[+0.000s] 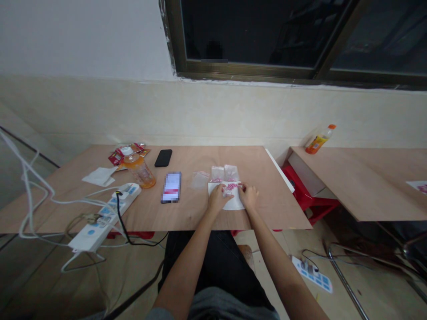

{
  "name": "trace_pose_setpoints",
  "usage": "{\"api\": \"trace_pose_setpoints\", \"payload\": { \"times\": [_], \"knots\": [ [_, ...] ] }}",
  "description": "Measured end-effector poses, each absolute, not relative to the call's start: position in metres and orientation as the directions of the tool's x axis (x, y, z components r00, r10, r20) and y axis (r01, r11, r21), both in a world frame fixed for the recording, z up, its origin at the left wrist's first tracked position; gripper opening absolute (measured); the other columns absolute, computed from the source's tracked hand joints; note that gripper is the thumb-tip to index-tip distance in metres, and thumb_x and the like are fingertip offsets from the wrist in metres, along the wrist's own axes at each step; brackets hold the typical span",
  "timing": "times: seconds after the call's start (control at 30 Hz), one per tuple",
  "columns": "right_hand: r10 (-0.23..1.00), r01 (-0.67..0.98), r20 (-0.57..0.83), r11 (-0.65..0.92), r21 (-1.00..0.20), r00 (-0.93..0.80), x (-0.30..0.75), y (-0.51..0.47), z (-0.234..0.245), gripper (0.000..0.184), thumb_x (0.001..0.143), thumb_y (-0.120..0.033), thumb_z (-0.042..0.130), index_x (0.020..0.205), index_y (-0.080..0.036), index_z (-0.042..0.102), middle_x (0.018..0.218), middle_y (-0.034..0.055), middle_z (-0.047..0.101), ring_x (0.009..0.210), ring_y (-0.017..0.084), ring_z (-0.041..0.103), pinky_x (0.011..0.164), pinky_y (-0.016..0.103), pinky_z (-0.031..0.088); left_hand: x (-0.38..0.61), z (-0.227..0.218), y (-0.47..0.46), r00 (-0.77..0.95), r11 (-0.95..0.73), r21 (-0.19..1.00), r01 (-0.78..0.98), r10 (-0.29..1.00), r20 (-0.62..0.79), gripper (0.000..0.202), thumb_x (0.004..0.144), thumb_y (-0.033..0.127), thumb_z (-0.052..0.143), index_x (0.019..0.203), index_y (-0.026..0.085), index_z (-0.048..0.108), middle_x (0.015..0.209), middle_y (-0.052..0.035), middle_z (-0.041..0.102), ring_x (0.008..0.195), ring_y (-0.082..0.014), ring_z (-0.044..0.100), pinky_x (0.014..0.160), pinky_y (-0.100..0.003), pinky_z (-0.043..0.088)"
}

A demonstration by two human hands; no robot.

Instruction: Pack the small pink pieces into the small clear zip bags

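A sheet of white paper (pixel 237 205) lies near the table's front edge with small pink beads (pixel 232 186) on its upper part. My left hand (pixel 217 200) is closed at the paper's left side, its fingers on what looks like a small clear plastic bag (pixel 227 193). At the right edge of the beads, my right hand (pixel 250 196) has its fingers pinched together; what they hold is too small to make out. Just behind the paper are two clear zip bags (pixel 231 171) with pink bits at their bottoms. Another clear bag (pixel 199 179) lies flat to the left.
Left of the bags are a lit phone (pixel 171 187), a black phone (pixel 163 158) and an orange-tinted bottle (pixel 140 170). A white power strip (pixel 106 218) with cables overhangs the front left edge. A second table (pixel 367 178) bears an orange drink bottle (pixel 320 140); a red stool (pixel 305 193) stands between.
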State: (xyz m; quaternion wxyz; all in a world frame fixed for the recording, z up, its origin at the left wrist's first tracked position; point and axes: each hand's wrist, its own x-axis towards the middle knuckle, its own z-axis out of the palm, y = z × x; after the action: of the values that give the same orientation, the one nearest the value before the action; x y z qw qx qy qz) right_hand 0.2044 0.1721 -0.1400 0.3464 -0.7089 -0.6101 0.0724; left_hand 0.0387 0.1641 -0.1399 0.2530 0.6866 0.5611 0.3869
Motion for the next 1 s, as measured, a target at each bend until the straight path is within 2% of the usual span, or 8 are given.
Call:
{"api": "trace_pose_setpoints", "payload": {
  "times": [0.2, 0.47, 0.57, 0.67, 0.77, 0.87, 1.0],
  "knots": [
    [0.938, 0.823, 0.246, -0.066, -0.564, 0.244, 0.2044, 0.1721, -0.1376, 0.028, 0.089, -0.036, 0.050, 0.099, -0.023, 0.071, 0.091, 0.0090, 0.068, 0.092, 0.026, 0.054, 0.083, 0.037, 0.032, 0.0385, -0.1405, 0.1640, 0.073, -0.252, 0.776, 0.579, 0.963, 0.258, 0.046, 0.069, 0.037, 0.077, 0.106, 0.022, 0.054, 0.094, -0.0012, 0.060, 0.082, -0.0167, 0.057, 0.073, -0.028, 0.044],
    [0.928, 0.827, 0.280, -0.049, -0.560, 0.245, 0.2043, 0.1714, -0.1389, 0.027, 0.088, -0.036, 0.051, 0.097, -0.021, 0.072, 0.090, 0.0100, 0.069, 0.092, 0.026, 0.055, 0.083, 0.037, 0.033, 0.0390, -0.1410, 0.1651, 0.073, -0.251, 0.777, 0.577, 0.964, 0.257, 0.046, 0.070, 0.036, 0.077, 0.106, 0.020, 0.054, 0.095, -0.0026, 0.060, 0.080, -0.0167, 0.056, 0.072, -0.028, 0.044],
    [0.922, 0.801, 0.312, 0.003, -0.599, 0.229, 0.2055, 0.1727, -0.1397, 0.027, 0.087, -0.038, 0.052, 0.094, -0.021, 0.072, 0.090, 0.0090, 0.070, 0.090, 0.025, 0.056, 0.083, 0.036, 0.035, 0.0394, -0.1405, 0.1649, 0.070, -0.244, 0.778, 0.578, 0.966, 0.251, 0.046, 0.070, 0.036, 0.077, 0.106, 0.021, 0.054, 0.095, -0.0024, 0.060, 0.081, -0.0168, 0.057, 0.072, -0.028, 0.044],
    [0.930, 0.706, 0.341, 0.152, -0.692, 0.135, 0.2068, 0.1755, -0.1417, 0.028, 0.085, -0.041, 0.055, 0.089, -0.020, 0.073, 0.088, 0.0067, 0.071, 0.084, 0.022, 0.059, 0.080, 0.033, 0.040, 0.0396, -0.1397, 0.1641, 0.063, -0.240, 0.780, 0.578, 0.966, 0.250, 0.046, 0.069, 0.035, 0.077, 0.106, 0.020, 0.054, 0.093, -0.0015, 0.060, 0.082, -0.0169, 0.058, 0.073, -0.028, 0.044],
    [0.930, 0.542, 0.364, 0.280, -0.792, 0.051, 0.2072, 0.1782, -0.1441, 0.027, 0.082, -0.042, 0.059, 0.084, -0.020, 0.074, 0.087, 0.0063, 0.073, 0.079, 0.021, 0.062, 0.078, 0.033, 0.045, 0.0393, -0.1393, 0.1635, 0.068, -0.241, 0.784, 0.572, 0.967, 0.247, 0.046, 0.070, 0.035, 0.077, 0.106, 0.020, 0.054, 0.093, -0.0011, 0.060, 0.083, -0.0167, 0.058, 0.074, -0.027, 0.044],
    [0.932, 0.426, 0.362, 0.324, -0.845, 0.010, 0.2065, 0.1793, -0.1453, 0.024, 0.080, -0.041, 0.063, 0.084, -0.021, 0.075, 0.089, 0.0068, 0.075, 0.083, 0.022, 0.065, 0.081, 0.036, 0.048, 0.0388, -0.1399, 0.1636, 0.073, -0.246, 0.786, 0.567, 0.966, 0.250, 0.045, 0.070, 0.034, 0.077, 0.106, 0.020, 0.054, 0.093, -0.0014, 0.060, 0.083, -0.0166, 0.058, 0.073, -0.027, 0.044],
    [0.937, 0.386, 0.344, 0.340, -0.857, -0.062, 0.2055, 0.1787, -0.1451, 0.017, 0.076, -0.036, 0.068, 0.082, -0.022, 0.075, 0.089, 0.0065, 0.075, 0.086, 0.023, 0.067, 0.086, 0.039, 0.049, 0.0386, -0.1422, 0.1646, 0.078, -0.252, 0.784, 0.567, 0.964, 0.254, 0.043, 0.070, 0.033, 0.076, 0.105, 0.020, 0.055, 0.093, -0.0012, 0.060, 0.083, -0.0164, 0.058, 0.073, -0.027, 0.044]
  ]
}}
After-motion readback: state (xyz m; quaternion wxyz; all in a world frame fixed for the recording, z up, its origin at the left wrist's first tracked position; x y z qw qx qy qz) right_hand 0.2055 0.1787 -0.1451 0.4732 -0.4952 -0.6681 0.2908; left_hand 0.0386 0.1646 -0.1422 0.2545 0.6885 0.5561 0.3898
